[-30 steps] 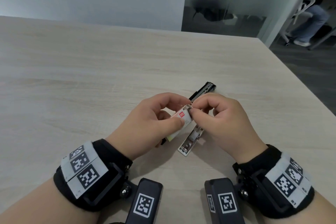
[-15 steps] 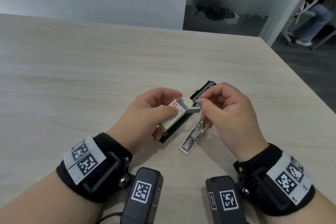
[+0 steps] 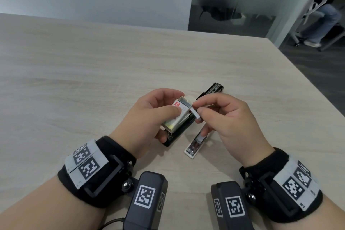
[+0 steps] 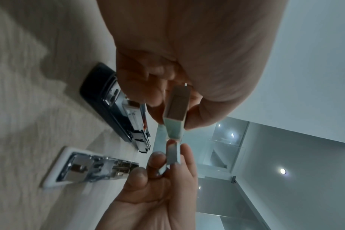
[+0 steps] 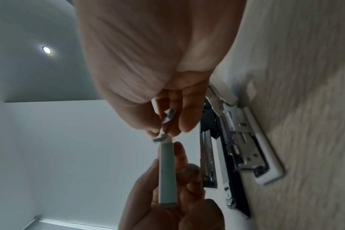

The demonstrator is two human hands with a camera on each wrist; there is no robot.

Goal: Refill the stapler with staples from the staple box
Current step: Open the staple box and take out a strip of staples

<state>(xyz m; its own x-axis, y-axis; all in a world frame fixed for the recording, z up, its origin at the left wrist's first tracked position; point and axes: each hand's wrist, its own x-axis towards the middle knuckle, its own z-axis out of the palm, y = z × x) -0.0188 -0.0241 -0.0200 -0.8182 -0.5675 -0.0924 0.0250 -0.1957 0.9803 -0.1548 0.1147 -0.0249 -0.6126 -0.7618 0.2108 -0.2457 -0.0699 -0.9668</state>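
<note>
My left hand (image 3: 155, 115) grips a small white staple box (image 3: 176, 115) with a red label, its far end open and grey staples showing inside. My right hand (image 3: 222, 115) pinches a short metal strip of staples (image 3: 195, 115) between thumb and fingers, right at the box's open end. In the left wrist view the box (image 4: 175, 109) points at the staple strip (image 4: 172, 157). The stapler lies swung open on the table beneath both hands: its black top part (image 3: 211, 90) runs far-right to near-left and its white base (image 3: 194, 145) with a metal plate lies nearer me.
The wooden table (image 3: 93, 73) ends at a right edge with dark floor beyond. A seated person (image 3: 321, 22) on a white chair is far off at the upper right. A frosted glass wall stands behind the table.
The box flap has come open and my right hand has drawn a staple strip out of the box, moving slightly right. Both hands lifted a little away from the stapler.
</note>
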